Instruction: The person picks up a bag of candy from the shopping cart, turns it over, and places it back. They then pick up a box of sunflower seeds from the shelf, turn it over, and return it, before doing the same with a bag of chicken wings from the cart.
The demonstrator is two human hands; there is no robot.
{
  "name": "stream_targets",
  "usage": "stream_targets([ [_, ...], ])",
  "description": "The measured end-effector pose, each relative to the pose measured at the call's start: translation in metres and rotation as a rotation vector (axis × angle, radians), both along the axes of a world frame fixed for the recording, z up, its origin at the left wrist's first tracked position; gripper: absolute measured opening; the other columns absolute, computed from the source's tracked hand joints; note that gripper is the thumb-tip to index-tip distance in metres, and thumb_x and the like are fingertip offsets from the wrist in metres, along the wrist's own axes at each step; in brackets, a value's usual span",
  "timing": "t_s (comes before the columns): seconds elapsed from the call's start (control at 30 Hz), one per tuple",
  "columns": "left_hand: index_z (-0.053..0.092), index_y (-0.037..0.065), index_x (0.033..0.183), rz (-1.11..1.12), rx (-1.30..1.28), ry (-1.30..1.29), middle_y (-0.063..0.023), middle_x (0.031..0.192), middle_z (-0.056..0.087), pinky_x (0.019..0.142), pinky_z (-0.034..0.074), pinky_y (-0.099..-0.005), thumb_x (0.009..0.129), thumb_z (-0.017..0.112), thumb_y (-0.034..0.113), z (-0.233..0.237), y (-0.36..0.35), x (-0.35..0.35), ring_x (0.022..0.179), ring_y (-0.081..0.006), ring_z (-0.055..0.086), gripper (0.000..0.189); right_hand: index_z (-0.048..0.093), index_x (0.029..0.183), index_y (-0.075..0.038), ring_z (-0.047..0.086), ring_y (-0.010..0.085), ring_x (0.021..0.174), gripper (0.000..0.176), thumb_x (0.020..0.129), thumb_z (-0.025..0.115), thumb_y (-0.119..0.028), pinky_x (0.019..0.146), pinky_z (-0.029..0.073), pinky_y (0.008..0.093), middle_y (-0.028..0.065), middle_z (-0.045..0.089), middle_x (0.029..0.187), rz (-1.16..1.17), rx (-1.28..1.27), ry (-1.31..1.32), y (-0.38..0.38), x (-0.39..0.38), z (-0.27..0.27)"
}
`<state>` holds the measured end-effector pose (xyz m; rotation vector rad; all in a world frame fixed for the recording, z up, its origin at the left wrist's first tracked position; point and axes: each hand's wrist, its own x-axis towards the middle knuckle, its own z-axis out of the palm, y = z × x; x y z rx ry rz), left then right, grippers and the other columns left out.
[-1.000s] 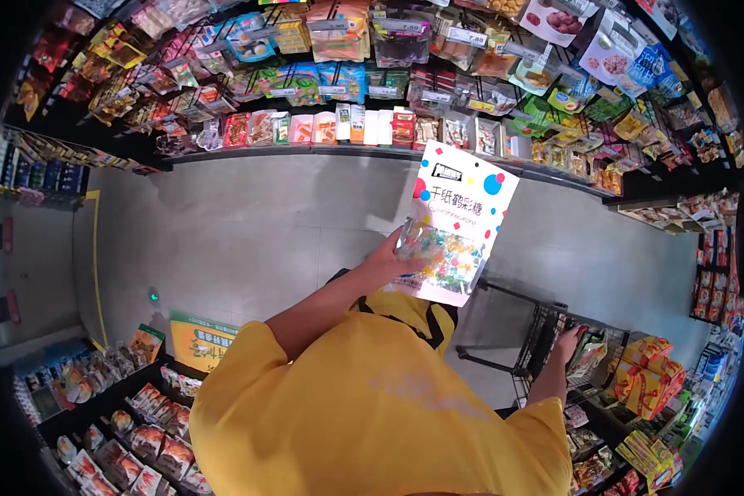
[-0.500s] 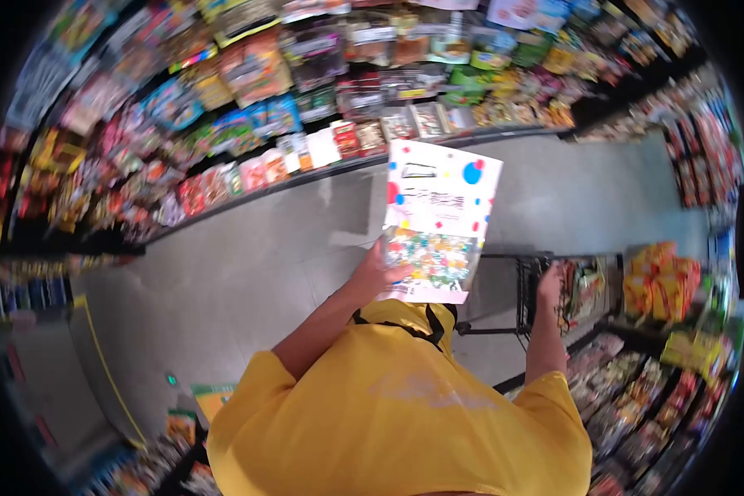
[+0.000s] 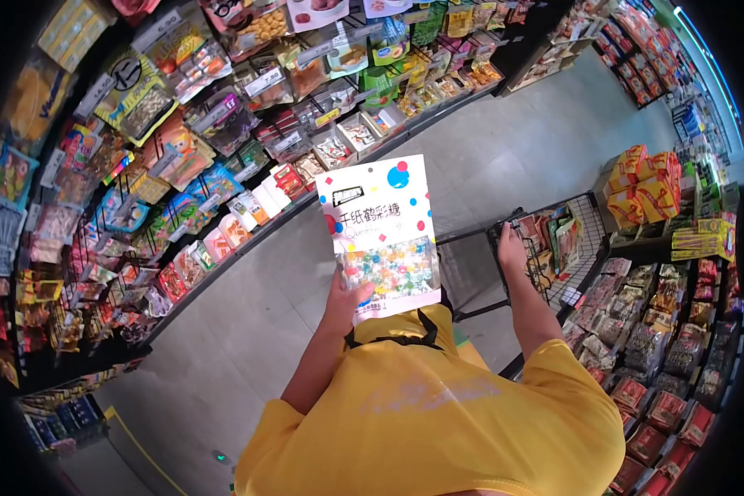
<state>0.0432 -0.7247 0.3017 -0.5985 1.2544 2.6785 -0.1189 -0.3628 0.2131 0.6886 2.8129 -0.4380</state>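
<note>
A white bag of candy (image 3: 384,219) with coloured dots, Chinese lettering and a clear window onto colourful wrapped sweets is upright in front of my body. My left hand (image 3: 349,302) grips its lower left edge, with the thumb across the front and the other fingers hidden behind. Off to the right, my right hand (image 3: 511,250) is closed around the handle of a black wire shopping cart (image 3: 589,217). Several packaged goods (image 3: 560,236) lie inside the cart.
A long snack shelf (image 3: 215,178) with hanging bags and price tags curves along the left and top. Red and yellow packages (image 3: 643,186) are stacked beyond the cart. Bins of packaged snacks (image 3: 649,331) line the lower right. Grey tiled floor (image 3: 504,136) runs between.
The view has turned, so the shelf now slants and looks closer. The candy bag has shifted left in view, and its print is sharper. Both hands keep their holds.
</note>
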Motion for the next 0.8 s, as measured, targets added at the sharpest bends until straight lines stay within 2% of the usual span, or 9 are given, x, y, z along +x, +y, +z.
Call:
stream_targets([
  [0.33, 0.037, 0.004, 0.127, -0.030, 0.034, 0.001, -0.0113, 0.112, 0.056, 0.083, 0.051, -0.0364, 0.076, 0.060, -0.001, -0.009, 0.007, -0.016, 0.099, -0.0216, 0.059, 0.057, 0.062, 0.108, -0.009, 0.056, 0.0363, 0.102, 0.067, 0.091, 0.018, -0.056, 0.086, 0.043, 0.0461, 0.0185, 0.062, 0.105, -0.076, 0.042, -0.020, -0.004, -0.023, 0.013],
  [0.4, 0.035, 0.004, 0.126, -0.045, -0.002, -0.146, -0.0112, 0.114, 0.053, 0.083, 0.051, -0.0343, 0.079, 0.057, -0.005, -0.006, 0.009, -0.020, 0.100, -0.0220, 0.057, 0.053, 0.062, 0.108, -0.010, 0.057, 0.0363, 0.102, 0.066, 0.091, 0.018, -0.056, 0.086, 0.043, 0.0461, 0.0185, 0.062, 0.105, -0.085, 0.031, -0.011, 0.000, -0.028, 0.013],
  [0.57, 0.041, 0.002, 0.125, -0.009, -0.023, -0.066, -0.0115, 0.112, 0.056, 0.083, 0.050, -0.0363, 0.075, 0.062, 0.000, -0.016, 0.018, -0.035, 0.099, -0.0237, 0.059, 0.054, 0.062, 0.108, -0.010, 0.058, 0.0365, 0.100, 0.066, 0.091, 0.019, -0.057, 0.085, 0.044, 0.0469, 0.0183, 0.063, 0.102, -0.090, 0.046, -0.010, 0.009, -0.039, 0.010],
  [0.7, 0.039, 0.003, 0.126, -0.016, 0.004, -0.053, -0.0121, 0.112, 0.056, 0.082, 0.051, -0.0370, 0.075, 0.061, 0.001, -0.005, 0.027, -0.057, 0.099, -0.0248, 0.059, 0.056, 0.062, 0.106, -0.010, 0.058, 0.0377, 0.098, 0.064, 0.092, 0.019, -0.055, 0.083, 0.044, 0.0480, 0.0198, 0.063, 0.101, -0.069, -0.006, -0.018, 0.017, -0.041, 0.010],
  [0.8, 0.038, 0.002, 0.125, -0.043, 0.017, -0.111, -0.0123, 0.112, 0.056, 0.080, 0.052, -0.0340, 0.079, 0.059, -0.001, 0.002, 0.034, -0.074, 0.098, -0.0221, 0.059, 0.050, 0.062, 0.105, -0.010, 0.059, 0.0385, 0.095, 0.064, 0.092, 0.019, -0.055, 0.081, 0.045, 0.0483, 0.0203, 0.063, 0.098, -0.053, -0.006, -0.002, 0.019, -0.043, 0.007],
])
